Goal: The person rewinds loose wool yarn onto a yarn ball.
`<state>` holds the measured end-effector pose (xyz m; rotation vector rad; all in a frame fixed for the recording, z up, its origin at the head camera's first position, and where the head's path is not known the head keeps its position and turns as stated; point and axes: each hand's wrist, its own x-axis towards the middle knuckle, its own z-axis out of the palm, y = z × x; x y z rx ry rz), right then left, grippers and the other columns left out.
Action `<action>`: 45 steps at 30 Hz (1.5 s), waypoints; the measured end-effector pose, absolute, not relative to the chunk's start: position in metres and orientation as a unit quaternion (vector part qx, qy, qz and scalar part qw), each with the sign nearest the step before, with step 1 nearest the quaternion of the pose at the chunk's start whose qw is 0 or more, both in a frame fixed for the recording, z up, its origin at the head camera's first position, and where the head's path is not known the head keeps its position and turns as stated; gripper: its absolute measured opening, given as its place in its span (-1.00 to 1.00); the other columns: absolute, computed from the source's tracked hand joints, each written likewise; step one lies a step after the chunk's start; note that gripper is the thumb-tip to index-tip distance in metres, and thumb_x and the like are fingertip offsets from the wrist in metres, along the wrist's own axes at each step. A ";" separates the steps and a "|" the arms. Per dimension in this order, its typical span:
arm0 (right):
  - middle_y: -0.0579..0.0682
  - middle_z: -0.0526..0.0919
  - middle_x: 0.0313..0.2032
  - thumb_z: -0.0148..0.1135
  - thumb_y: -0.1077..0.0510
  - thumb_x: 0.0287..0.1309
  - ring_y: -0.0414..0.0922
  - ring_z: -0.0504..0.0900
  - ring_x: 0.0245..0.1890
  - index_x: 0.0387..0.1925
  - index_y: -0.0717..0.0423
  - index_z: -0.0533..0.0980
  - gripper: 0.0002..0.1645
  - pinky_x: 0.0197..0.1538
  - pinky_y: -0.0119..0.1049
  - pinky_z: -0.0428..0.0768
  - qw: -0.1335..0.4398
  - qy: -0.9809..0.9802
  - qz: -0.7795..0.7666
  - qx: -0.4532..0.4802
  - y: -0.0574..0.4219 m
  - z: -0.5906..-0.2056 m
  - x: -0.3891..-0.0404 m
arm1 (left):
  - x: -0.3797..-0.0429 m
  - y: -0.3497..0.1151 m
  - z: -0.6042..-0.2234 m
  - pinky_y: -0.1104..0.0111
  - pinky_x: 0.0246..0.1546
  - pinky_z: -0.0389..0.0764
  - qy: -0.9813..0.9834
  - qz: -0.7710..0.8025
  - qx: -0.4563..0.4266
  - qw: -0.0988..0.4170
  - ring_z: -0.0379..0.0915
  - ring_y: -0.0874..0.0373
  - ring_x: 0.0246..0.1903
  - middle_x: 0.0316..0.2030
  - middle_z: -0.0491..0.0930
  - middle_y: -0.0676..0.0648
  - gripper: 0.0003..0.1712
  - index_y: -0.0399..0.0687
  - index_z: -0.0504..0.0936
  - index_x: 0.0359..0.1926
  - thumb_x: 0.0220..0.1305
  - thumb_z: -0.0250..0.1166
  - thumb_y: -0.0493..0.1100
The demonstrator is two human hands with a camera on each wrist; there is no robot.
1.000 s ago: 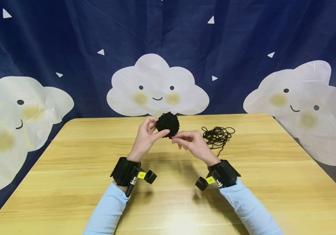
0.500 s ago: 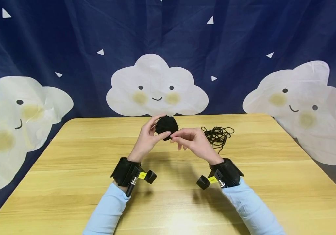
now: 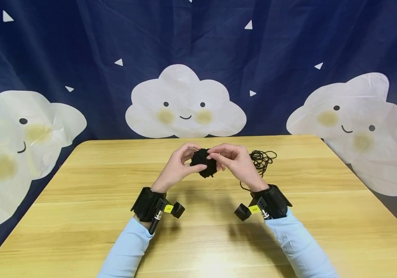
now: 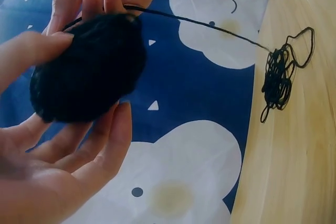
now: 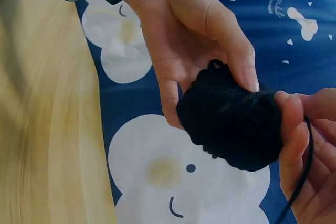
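Observation:
A ball of black yarn [image 3: 207, 165] is held up above the table between both hands. My left hand [image 3: 175, 170] grips it from the left, thumb in front and the other fingers behind; the left wrist view shows those fingers under the yarn ball [image 4: 89, 74]. At the ball's right side, my right hand [image 3: 238, 162] has thumb and index finger pinched together on the yarn strand. In the right wrist view, the strand [image 5: 302, 181] trails across the right hand's fingers. From there the yarn strand [image 4: 202, 23] runs to a loose tangle of black yarn [image 4: 277, 80].
The loose yarn tangle [image 3: 263, 159] lies on the wooden table [image 3: 80, 208] behind the right hand, partly covered by it. A dark blue curtain [image 3: 198, 34] with white clouds hangs beyond the far edge. Each wrist wears a black strap with a small camera [image 3: 177, 209].
The yarn ball has come slightly lower and to the right. My right hand has moved from beneath the ball's right edge up over its upper right side.

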<state>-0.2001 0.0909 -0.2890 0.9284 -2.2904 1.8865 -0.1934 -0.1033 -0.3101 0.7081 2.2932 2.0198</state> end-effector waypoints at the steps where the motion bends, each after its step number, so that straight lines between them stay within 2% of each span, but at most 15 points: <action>1: 0.06 0.61 -0.53 0.15 0.23 0.12 -0.05 0.44 -0.66 -0.25 0.25 0.56 -0.81 -0.59 -0.40 0.36 0.019 -0.735 0.609 0.297 0.091 -0.289 -0.200 | -0.193 -0.103 -0.310 0.26 -0.13 0.52 0.732 0.643 0.227 0.006 0.41 0.05 -0.04 -0.10 0.51 -0.18 -0.55 -0.19 0.37 -0.05 0.02 0.31 -0.34; 4: 0.00 0.52 -0.67 0.17 0.22 0.10 -0.10 0.39 -0.69 -0.26 0.25 0.57 -0.81 -0.62 -0.39 0.29 0.028 -0.736 0.610 0.292 0.092 -0.289 -0.201 | -0.192 -0.103 -0.309 0.26 -0.12 0.53 0.729 0.645 0.230 0.024 0.41 0.04 -0.04 -0.08 0.50 -0.21 -0.54 -0.24 0.34 -0.07 -0.01 0.32 -0.37; 10: -0.06 0.46 -0.71 0.20 0.19 0.08 -0.13 0.35 -0.67 -0.28 0.22 0.58 -0.82 -0.63 -0.36 0.30 0.037 -0.742 0.600 0.297 0.093 -0.290 -0.202 | -0.191 -0.103 -0.307 0.24 -0.09 0.51 0.739 0.627 0.241 0.048 0.43 0.08 -0.06 -0.05 0.49 -0.12 -0.40 0.00 0.34 0.12 0.03 0.33 -0.25; 13: -0.04 0.44 -0.72 0.20 0.20 0.08 -0.15 0.33 -0.67 -0.28 0.21 0.58 -0.82 -0.64 -0.38 0.27 0.038 -0.743 0.598 0.299 0.093 -0.291 -0.203 | -0.191 -0.102 -0.308 0.25 -0.12 0.52 0.746 0.615 0.251 0.041 0.45 0.09 -0.11 -0.07 0.51 -0.07 -0.51 0.00 0.42 0.05 0.05 0.31 -0.21; 18: -0.03 0.42 -0.71 0.20 0.20 0.08 -0.17 0.28 -0.69 -0.28 0.24 0.58 -0.81 -0.65 -0.40 0.21 0.043 -0.750 0.590 0.295 0.093 -0.293 -0.206 | -0.190 -0.103 -0.307 0.25 -0.17 0.55 0.739 0.619 0.260 0.050 0.43 0.08 -0.11 -0.07 0.45 -0.06 -0.59 -0.13 0.45 -0.07 0.02 0.33 -0.29; 23: -0.11 0.51 -0.57 0.18 0.19 0.10 -0.23 0.12 -0.73 -0.28 0.22 0.59 -0.81 -0.66 -0.44 0.09 0.044 -0.756 0.591 0.277 0.094 -0.301 -0.213 | -0.189 -0.103 -0.305 0.29 -0.12 0.52 0.719 0.636 0.272 0.067 0.38 0.07 0.00 -0.05 0.39 -0.11 -0.55 -0.21 0.39 -0.07 -0.02 0.33 -0.37; 24: -0.11 0.55 -0.51 0.17 0.19 0.11 -0.25 0.14 -0.73 -0.27 0.21 0.60 -0.81 -0.65 -0.46 0.12 0.040 -0.756 0.594 0.274 0.094 -0.303 -0.214 | -0.189 -0.103 -0.305 0.30 -0.11 0.53 0.712 0.643 0.273 0.069 0.38 0.05 0.01 -0.04 0.39 -0.12 -0.54 -0.23 0.37 -0.07 -0.02 0.32 -0.38; 26: -0.05 0.61 -0.39 0.15 0.24 0.12 -0.30 0.32 -0.65 -0.25 0.27 0.58 -0.80 -0.58 -0.51 0.31 0.028 -0.750 0.602 0.274 0.094 -0.307 -0.215 | -0.188 -0.103 -0.304 0.31 -0.11 0.53 0.697 0.658 0.276 0.069 0.38 0.02 0.01 -0.05 0.38 -0.16 -0.52 -0.27 0.34 -0.05 -0.02 0.31 -0.41; 28: 0.05 0.64 -0.30 0.12 0.29 0.13 -0.31 0.49 -0.49 -0.23 0.32 0.57 -0.79 -0.41 -0.48 0.47 0.020 -0.748 0.605 0.274 0.093 -0.309 -0.215 | -0.187 -0.102 -0.303 0.30 -0.14 0.55 0.685 0.671 0.276 0.063 0.40 -0.01 -0.02 -0.05 0.39 -0.19 -0.50 -0.29 0.32 -0.03 -0.02 0.30 -0.44; 31: 0.18 0.64 -0.31 0.11 0.32 0.11 -0.27 0.58 -0.34 -0.25 0.36 0.57 -0.81 -0.27 -0.39 0.55 0.013 -0.752 0.601 0.270 0.091 -0.312 -0.215 | -0.187 -0.102 -0.304 0.29 -0.13 0.55 0.676 0.681 0.279 0.045 0.40 -0.03 -0.03 -0.05 0.39 -0.23 -0.43 -0.31 0.29 0.05 -0.02 0.29 -0.46; 35: 0.11 0.61 -0.51 0.10 0.37 0.08 -0.23 0.50 -0.56 -0.38 0.39 0.57 -0.86 -0.46 -0.40 0.47 0.018 -0.758 0.598 0.259 0.088 -0.315 -0.213 | -0.187 -0.102 -0.303 0.28 -0.10 0.53 0.676 0.681 0.280 0.014 0.38 -0.03 0.00 0.03 0.37 -0.23 -0.39 -0.30 0.29 0.15 0.04 0.25 -0.43; 38: 0.04 0.56 -0.61 0.07 0.41 0.08 -0.20 0.45 -0.62 -0.47 0.41 0.54 -0.86 -0.48 -0.40 0.42 0.010 -0.758 0.599 0.259 0.085 -0.317 -0.212 | -0.187 -0.102 -0.303 0.27 -0.07 0.52 0.677 0.686 0.267 -0.010 0.36 -0.01 0.04 0.07 0.35 -0.22 -0.43 -0.30 0.31 0.15 0.08 0.23 -0.40; 41: 0.06 0.54 -0.65 0.04 0.43 0.08 -0.17 0.43 -0.64 -0.49 0.42 0.53 -0.85 -0.49 -0.39 0.42 -0.007 -0.754 0.598 0.271 0.083 -0.319 -0.210 | -0.187 -0.101 -0.303 0.26 -0.07 0.52 0.676 0.695 0.240 -0.035 0.36 0.00 0.04 0.04 0.37 -0.22 -0.46 -0.30 0.34 0.12 0.08 0.23 -0.39; 45: 0.08 0.59 -0.58 0.06 0.37 0.11 -0.19 0.45 -0.64 -0.41 0.39 0.57 -0.83 -0.54 -0.42 0.41 -0.021 -0.753 0.590 0.291 0.078 -0.321 -0.207 | -0.186 -0.100 -0.302 0.28 -0.06 0.51 0.680 0.702 0.200 -0.068 0.39 0.02 -0.01 0.01 0.38 -0.21 -0.50 -0.27 0.34 0.09 0.08 0.23 -0.39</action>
